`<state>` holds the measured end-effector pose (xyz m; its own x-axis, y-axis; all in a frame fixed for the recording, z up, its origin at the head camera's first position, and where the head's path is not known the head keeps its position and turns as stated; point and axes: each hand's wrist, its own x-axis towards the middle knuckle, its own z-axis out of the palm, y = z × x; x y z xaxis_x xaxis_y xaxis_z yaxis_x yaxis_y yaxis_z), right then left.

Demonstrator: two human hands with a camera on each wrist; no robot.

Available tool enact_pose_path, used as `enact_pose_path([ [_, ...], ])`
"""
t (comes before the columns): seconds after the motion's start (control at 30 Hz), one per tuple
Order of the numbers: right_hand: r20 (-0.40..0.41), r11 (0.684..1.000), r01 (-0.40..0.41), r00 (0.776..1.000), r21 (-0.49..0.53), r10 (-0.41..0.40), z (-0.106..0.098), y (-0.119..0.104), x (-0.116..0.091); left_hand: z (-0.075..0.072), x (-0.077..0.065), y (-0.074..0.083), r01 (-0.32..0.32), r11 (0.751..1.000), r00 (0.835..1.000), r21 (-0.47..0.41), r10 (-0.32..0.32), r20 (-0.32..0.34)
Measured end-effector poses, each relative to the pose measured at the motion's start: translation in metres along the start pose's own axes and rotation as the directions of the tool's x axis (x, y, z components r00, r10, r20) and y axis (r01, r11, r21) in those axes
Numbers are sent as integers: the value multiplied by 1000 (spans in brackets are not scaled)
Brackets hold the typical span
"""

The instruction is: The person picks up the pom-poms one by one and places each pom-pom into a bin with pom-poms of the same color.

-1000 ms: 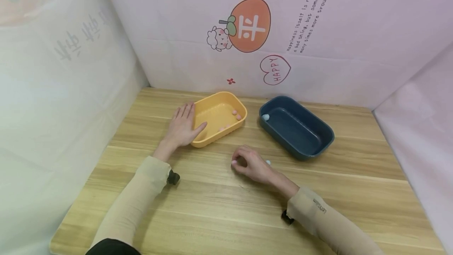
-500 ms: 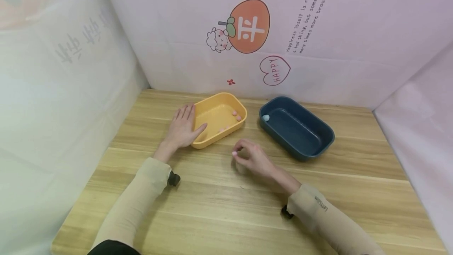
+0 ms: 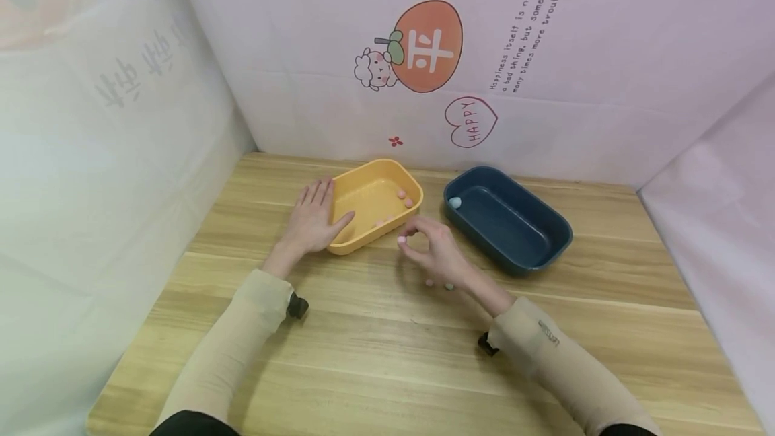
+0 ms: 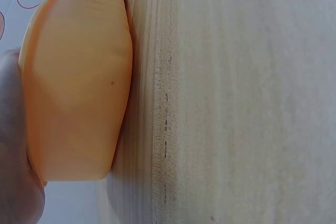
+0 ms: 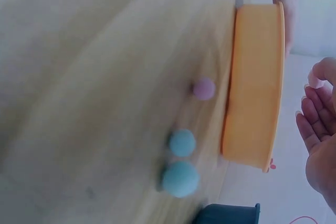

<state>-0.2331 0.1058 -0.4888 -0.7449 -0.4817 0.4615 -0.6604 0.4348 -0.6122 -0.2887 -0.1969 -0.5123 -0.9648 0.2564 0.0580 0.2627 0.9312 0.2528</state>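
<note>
White cloth, printed with an orange fruit and a heart reading HAPPY, fills the top of the head view behind a wooden table. The yellow box sits near the middle of the frame, with the blue box to its right. At the yellow box's left end, the left hand lies with fingers straight, its thumb over the rim. Just right of centre, the right hand pinches 1 pink ball between thumb and forefinger, near the yellow box's lower right side. Inside that box, 2 pink balls lie at the right end, with more pink partly hidden along the lower wall. Light blue shows at the blue box's left end. Mid-frame in the right wrist view, 1 loose pink ball rests on the table above 2 loose blue balls, the larger lowest.
</note>
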Motion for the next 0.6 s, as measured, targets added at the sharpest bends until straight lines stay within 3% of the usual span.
enact_pose_path([
  [0.17, -48, 1000, -14, 999, -16, 13, -2, 2, 14, 0, -1, -1, 0, 1000, 1000, -7, 0, 1],
  [0.6, -44, 993, -119, 992, -4, 119, 0, 9, 48, 0, 1, -3, -6, 1000, 1000, -7, 6, 11],
])
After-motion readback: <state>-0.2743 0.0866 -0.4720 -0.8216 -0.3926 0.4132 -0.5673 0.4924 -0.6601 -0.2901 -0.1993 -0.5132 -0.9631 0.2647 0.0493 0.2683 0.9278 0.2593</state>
